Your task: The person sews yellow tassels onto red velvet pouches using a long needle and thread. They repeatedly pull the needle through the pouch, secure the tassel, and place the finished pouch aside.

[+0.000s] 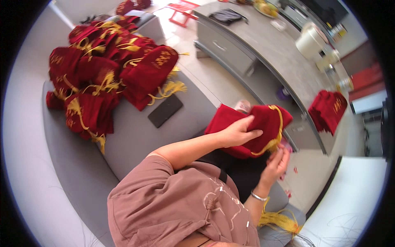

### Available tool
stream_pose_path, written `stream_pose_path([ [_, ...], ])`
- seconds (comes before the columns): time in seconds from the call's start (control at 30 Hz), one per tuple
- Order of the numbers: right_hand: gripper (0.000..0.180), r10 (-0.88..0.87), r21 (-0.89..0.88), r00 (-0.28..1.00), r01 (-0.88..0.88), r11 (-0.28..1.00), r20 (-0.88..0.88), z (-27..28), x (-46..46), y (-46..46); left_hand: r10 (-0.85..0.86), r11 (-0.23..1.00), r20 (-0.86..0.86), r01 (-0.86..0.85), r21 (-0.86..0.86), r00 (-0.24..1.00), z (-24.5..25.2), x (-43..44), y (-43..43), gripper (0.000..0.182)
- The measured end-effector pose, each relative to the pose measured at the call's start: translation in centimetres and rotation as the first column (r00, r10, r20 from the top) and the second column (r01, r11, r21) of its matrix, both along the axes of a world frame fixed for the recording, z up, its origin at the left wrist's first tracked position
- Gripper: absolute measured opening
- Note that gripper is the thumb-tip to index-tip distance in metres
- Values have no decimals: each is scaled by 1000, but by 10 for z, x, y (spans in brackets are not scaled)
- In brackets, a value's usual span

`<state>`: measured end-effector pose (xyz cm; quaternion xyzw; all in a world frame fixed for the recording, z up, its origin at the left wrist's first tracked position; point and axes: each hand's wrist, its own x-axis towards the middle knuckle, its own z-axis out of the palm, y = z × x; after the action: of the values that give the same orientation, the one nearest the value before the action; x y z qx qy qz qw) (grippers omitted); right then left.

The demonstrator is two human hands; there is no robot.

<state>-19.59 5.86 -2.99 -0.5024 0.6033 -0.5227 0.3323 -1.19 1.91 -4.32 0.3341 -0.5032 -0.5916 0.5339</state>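
Observation:
My left hand (pixel 237 132) grips a dark red velvet-like pouch (pixel 268 122) above my lap, thumb and fingers spread over its cloth. A yellow cord (pixel 280 123) runs along the pouch's right edge. At the lower end of that cord, the fingertips of my right hand (pixel 277 162) are pinched together on its yellow tassel end (pixel 273 145); my fingers partly hide it. More red cloth (pixel 219 119) lies beneath my left hand, and I cannot tell whether it is a separate pouch. A bundle of yellow tassel cords (pixel 280 220) rests on the seat beside my right forearm.
On the grey sofa (pixel 132 129) at left lies a heap of red pouches (pixel 98 66) with yellow tassels, near a black phone (pixel 165 111). A counter (pixel 287 52) with a drawer curves along the right, bearing stacked red pouches (pixel 328 109). A red stool (pixel 183 10) stands beyond.

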Motion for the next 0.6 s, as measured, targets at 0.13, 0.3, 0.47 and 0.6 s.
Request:
stream_pose_path([
  [0.13,19,50,-3,991,-50,999,124,-6,-10,-1,-99,956,-294,173,237,951,10,27,-6,30],
  [0.3,17,37,4,983,-38,999,181,-11,-16,1,227,914,-412,-47,404,883,36,77,-9,30],
  [0.47,17,25,26,978,-31,999,209,-13,-19,2,521,832,-575,-525,178,631,61,168,-17,33],
  [0.6,17,55,51,975,-68,996,216,-19,-21,2,631,631,-711,-738,239,309,40,268,-28,34],
])
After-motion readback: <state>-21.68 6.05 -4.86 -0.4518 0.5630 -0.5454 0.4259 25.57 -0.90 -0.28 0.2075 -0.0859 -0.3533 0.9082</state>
